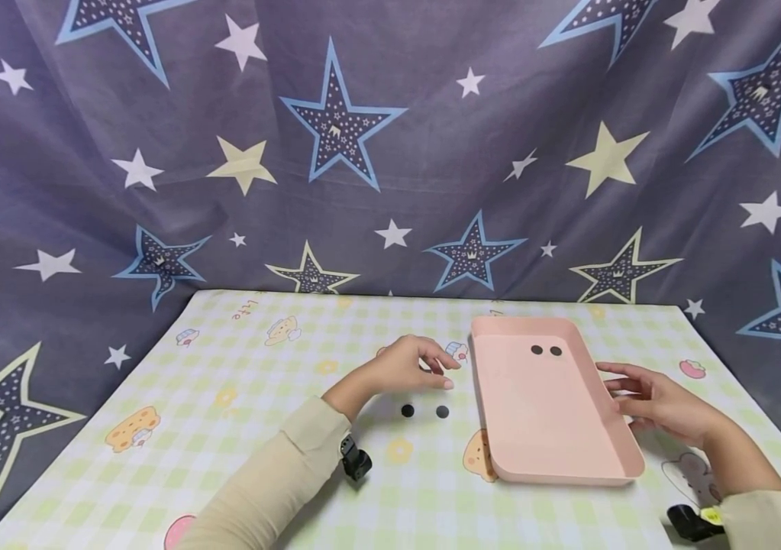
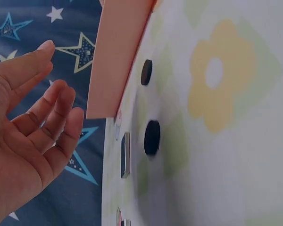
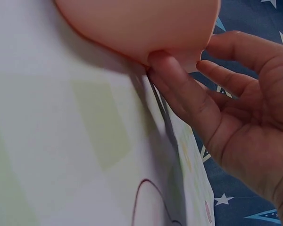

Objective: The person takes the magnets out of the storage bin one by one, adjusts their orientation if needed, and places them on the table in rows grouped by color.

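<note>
Nr R edge of table (image 1: 404, 504), my half-open R hand (image 1: 665, 401) touches tray (image 1: 548, 420), prob. steadying it; L hand (image 1: 409, 365) half-open, empty, nr discs (image 1: 407, 411).

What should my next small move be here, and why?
Probably lower the left hand to the loose black disc closer to the pink tray and pinch it. That hand looks empty, hovering near this disc; two similar discs already lie in the tray, and the right hand touches the tray's side.
</note>
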Demonstrator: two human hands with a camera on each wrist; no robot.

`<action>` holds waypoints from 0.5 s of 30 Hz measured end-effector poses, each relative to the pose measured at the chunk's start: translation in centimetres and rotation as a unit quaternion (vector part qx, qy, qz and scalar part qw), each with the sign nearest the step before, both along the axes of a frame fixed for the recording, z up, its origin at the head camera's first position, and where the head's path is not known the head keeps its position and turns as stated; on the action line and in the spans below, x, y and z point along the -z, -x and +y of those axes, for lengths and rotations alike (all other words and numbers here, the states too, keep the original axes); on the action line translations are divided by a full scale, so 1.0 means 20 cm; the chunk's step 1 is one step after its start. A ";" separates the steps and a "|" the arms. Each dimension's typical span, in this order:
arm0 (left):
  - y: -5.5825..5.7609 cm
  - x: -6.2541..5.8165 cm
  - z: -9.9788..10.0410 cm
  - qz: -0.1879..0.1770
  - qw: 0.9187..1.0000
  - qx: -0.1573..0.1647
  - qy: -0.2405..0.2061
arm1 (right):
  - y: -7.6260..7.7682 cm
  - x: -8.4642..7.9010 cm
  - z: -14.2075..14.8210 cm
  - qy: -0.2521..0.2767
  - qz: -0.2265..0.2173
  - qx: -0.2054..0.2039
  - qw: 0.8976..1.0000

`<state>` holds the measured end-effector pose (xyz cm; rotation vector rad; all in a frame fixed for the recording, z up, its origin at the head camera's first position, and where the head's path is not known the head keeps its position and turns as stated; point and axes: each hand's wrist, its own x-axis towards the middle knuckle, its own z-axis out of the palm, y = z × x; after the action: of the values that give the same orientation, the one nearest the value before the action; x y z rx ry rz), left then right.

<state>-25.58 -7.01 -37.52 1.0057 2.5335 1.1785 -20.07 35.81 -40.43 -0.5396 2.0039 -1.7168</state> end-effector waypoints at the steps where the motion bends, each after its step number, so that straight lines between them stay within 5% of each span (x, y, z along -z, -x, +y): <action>1: 0.00 0.00 0.01 0.001 1.000 0.003 -0.004 | 0.00 0.00 0.00 0.000 0.000 0.001 1.000; 6: 0.01 -0.01 0.06 -0.016 0.998 0.039 -0.053 | 0.00 0.00 0.00 -0.001 -0.004 0.007 1.000; 15: 0.02 -0.01 0.13 -0.034 0.997 0.043 -0.061 | 0.00 0.00 0.01 -0.011 -0.009 0.019 1.000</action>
<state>-26.00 -4.51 -37.25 1.0710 2.3667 1.3316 -20.08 35.92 -40.49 -0.4815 2.0305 -1.7138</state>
